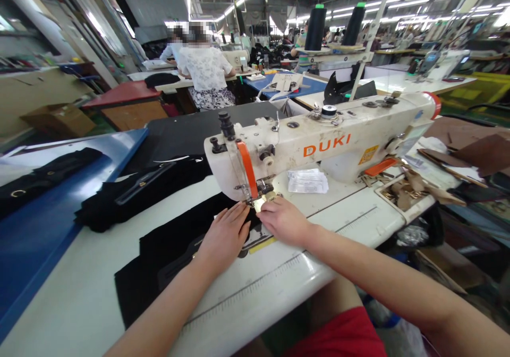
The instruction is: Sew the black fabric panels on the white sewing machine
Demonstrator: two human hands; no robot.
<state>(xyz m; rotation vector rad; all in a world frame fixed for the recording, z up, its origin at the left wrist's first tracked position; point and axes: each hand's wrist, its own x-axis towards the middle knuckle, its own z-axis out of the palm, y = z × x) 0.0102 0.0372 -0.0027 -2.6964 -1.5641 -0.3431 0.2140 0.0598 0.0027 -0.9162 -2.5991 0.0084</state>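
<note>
L hand (225, 235) ctr of frame, palm down on blk fabric (171, 240), fingers nearly straight & pointing up twd the needle area; lies flat, gripping nothing. Forearm runs to bottom edge. R hand (285, 221) just R of it, wrist bent, fingers curled by the brass-coloured part (261, 203) at the needle; can't tell if it's pinching anything. Forearm slants to lower R. Fabric spreads from ctr to lower L, on white tabletop (91, 282) w/ ruler markings along front edge. White DUKI sewing machine (334, 139) ctr-R, label stack (306, 180) on its bed, tray (392, 206) of tan bits at R. Blk pile (139, 187) mid-L, near blue table (119, 155). Bg: co-worker in white top (205, 65) upper L of ctr, thread cones (314, 30) upper R, strip lights along ceiling.
</note>
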